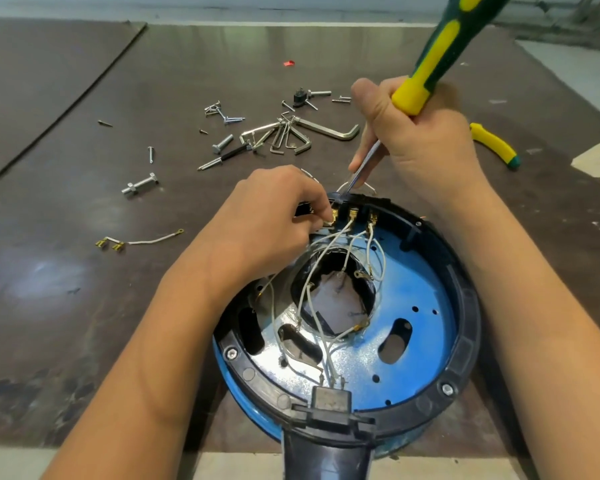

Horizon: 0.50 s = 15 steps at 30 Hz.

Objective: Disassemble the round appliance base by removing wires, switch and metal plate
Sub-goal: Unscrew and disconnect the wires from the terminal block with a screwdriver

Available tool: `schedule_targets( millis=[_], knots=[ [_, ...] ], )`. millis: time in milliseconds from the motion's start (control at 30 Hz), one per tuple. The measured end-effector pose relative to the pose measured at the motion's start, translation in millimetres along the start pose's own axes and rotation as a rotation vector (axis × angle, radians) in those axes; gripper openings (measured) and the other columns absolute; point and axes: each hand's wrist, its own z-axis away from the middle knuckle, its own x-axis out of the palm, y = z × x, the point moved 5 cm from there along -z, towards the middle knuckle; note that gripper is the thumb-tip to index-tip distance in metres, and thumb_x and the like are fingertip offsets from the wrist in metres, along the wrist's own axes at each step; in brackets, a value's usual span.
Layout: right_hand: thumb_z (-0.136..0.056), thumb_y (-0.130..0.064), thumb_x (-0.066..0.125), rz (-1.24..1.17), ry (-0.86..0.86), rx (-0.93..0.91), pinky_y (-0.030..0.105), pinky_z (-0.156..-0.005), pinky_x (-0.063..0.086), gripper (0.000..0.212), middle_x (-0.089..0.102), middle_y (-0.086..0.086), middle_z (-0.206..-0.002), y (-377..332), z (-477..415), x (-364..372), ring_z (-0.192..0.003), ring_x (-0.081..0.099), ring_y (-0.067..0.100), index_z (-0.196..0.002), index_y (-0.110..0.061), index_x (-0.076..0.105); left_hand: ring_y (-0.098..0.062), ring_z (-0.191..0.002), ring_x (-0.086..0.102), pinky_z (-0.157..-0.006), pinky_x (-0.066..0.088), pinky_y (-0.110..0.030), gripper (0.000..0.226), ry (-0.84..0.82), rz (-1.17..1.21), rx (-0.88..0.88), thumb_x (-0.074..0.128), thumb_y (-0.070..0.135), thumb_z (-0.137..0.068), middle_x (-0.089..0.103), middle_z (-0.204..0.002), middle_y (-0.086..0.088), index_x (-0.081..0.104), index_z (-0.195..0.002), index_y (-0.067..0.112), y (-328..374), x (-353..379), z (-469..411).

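Our left hand [267,216] pinches a terminal [333,220] on the switch [353,206]. Our right hand [426,133] clamps the screwdriver [440,53], whose prying tip could slip and stab those fingers.

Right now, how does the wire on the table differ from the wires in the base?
The wire on the table lies free, both ends unplugged; the wires in the base run to the switch terminals. The table wire lies nearly straight; the base wires loop and cross. Both are white with brass connectors.
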Motion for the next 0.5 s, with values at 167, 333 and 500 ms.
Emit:
schedule_targets(
  millis=[167,333,500],
  knots=[
    [-0.103,-0.030,0.065,0.031,-0.012,0.085,0.030,-0.042,0.052,0.034,0.051,0.033,-0.063,12.2,-17.6,5.7,-0.043,0.066,0.026,-0.084,-0.005,0.052,-0.012,-0.103,0.061,-0.092,0.048,-0.032,0.017,0.005,0.000,0.006,0.071,0.015,-0.090,0.066,-0.110,0.014,0.075,-0.089,0.031,1.0,-0.1,1.1],
    [-0.103,-0.030,0.064,-0.030,-0.065,0.231,0.032,-0.044,0.053,0.032,0.058,0.006,-0.048,35.2,-29.2,8.6,-0.044,0.064,0.024,-0.079,-0.011,0.053,-0.011,-0.100,0.061,-0.090,0.047,-0.031,0.019,0.003,-0.013,0.018,0.070,0.014,-0.090,0.065,-0.110,0.015,0.075,-0.091,0.032,-0.3,0.2,1.1],
    [-0.102,-0.032,0.065,-0.089,-0.117,0.320,0.030,-0.044,0.052,0.038,0.059,0.007,-0.049,44.6,-30.7,14.6,-0.045,0.062,0.026,-0.072,-0.013,0.050,-0.012,-0.103,0.060,-0.090,0.048,-0.033,0.017,-0.005,-0.016,0.033,0.071,0.014,-0.090,0.065,-0.111,0.013,0.075,-0.091,0.031,-0.2,0.0,0.6]
  ],
)
